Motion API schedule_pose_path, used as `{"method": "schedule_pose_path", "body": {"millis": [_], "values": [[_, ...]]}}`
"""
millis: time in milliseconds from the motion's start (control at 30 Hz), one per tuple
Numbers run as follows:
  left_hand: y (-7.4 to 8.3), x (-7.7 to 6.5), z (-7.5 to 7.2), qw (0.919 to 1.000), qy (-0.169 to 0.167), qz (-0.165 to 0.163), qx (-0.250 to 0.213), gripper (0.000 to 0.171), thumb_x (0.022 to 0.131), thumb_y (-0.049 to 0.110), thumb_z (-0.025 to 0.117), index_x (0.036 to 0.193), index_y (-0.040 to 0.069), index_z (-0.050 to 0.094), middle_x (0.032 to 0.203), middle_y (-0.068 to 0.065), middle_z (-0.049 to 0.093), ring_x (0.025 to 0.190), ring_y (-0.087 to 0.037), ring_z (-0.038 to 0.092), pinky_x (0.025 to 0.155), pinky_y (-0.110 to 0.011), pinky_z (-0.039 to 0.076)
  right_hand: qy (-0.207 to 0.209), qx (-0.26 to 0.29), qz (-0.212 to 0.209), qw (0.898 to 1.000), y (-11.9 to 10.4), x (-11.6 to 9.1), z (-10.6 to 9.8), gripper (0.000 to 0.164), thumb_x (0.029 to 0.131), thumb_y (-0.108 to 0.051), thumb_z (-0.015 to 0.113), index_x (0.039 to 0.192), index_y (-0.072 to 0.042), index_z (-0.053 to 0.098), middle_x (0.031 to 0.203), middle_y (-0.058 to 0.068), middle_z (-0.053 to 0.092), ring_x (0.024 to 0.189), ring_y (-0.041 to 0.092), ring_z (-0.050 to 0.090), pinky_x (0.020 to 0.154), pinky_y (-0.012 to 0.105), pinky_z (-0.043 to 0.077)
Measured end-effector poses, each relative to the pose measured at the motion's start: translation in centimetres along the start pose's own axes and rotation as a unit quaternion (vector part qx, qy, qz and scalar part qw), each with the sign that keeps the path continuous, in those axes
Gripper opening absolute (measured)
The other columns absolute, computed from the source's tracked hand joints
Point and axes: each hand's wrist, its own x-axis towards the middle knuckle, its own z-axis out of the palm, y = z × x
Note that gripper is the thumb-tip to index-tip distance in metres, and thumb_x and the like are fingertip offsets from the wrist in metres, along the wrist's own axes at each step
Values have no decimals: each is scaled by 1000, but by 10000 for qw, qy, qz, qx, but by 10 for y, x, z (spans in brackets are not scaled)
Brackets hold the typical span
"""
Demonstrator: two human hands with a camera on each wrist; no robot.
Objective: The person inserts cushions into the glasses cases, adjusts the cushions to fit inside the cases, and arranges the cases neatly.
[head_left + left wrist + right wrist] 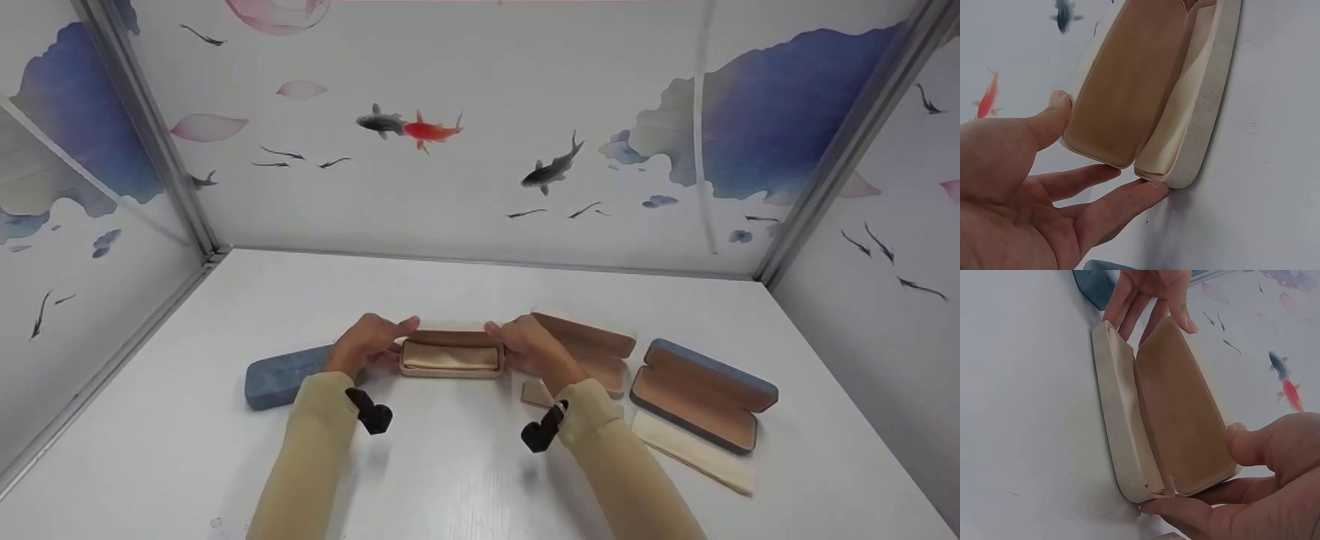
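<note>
A cream glasses case (451, 373) with a tan lining lies opened on the table between both hands. Inside its base is a folded pale cloth (450, 355). My left hand (367, 341) grips the case's left end, its thumb on the raised lid (1123, 84) and its fingertips at the base. At the other end my right hand (536, 346) holds it likewise, with the thumb (1244, 444) on the lid's edge and fingers by the base's end.
A closed blue glasses case (281, 379) lies left, partly behind the left arm. On the right are an opened blue case (701, 401), an opened tan-lined case (592, 345) partly behind the right hand, and a folded cream cloth (694, 454). Printed walls enclose the white table (450, 480).
</note>
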Motion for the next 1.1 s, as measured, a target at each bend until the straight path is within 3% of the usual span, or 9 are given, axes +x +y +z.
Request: {"method": "schedule_pose_path", "body": {"millis": [133, 333, 667, 867, 1000, 1100], "values": [[-5, -3, 1, 9997, -80, 217, -4, 71, 99, 47, 59, 144, -6, 47, 140, -25, 57, 124, -30, 62, 108, -43, 48, -77, 97, -58, 9999, 4, -2, 0, 73, 103, -31, 57, 154, 9, 23, 163, 25, 22, 152, 37, 26, 121, 47, 32], [-13, -4, 1, 9988, -155, 464, -38, 68, 100, 43, 60, 145, -5, 46, 143, -23, 56, 129, -30, 58, 109, -45, 47, -122, 541, -116, 9984, 9, -5, 2, 74, 103, -29, 58, 154, 10, 22, 163, 24, 24, 151, 35, 28, 119, 47, 35], [-22, -6, 4, 9972, -13, 742, 42, 67, 99, 39, 63, 148, -2, 44, 128, -17, 68, 116, -24, 65, 105, -42, 49, 19, 508, -339, 9981, 17, -7, 8, 46, 103, -23, 57, 138, 6, 54, 155, 22, 42, 147, 35, 37, 118, 48, 38], [-26, -8, 6, 9954, 74, 934, 192, 63, 99, 35, 64, 147, -2, 46, 124, -16, 70, 114, -23, 62, 106, -44, 47, 85, 551, -364, 9978, 21, -9, 11, 41, 103, -20, 58, 135, 5, 57, 151, 19, 48, 142, 31, 43, 118, 48, 37], [-30, -7, 8, 9941, 46, 1079, 44, 60, 99, 28, 64, 146, -5, 45, 128, -21, 67, 117, -27, 65, 101, -42, 52, 155, 457, -349, 9982, 23, -11, 14, 38, 103, -21, 57, 132, 3, 60, 136, 13, 59, 129, 24, 51, 116, 45, 40], [-31, -6, 9, 9938, 33, 1101, -139, 59, 99, 23, 65, 146, -5, 45, 128, -23, 66, 115, -28, 67, 95, -39, 56, 309, 269, -313, 9987, 24, -11, 17, 31, 102, -22, 59, 123, 0, 66, 111, 5, 62, 109, 19, 54, 102, 37, 46]]}}
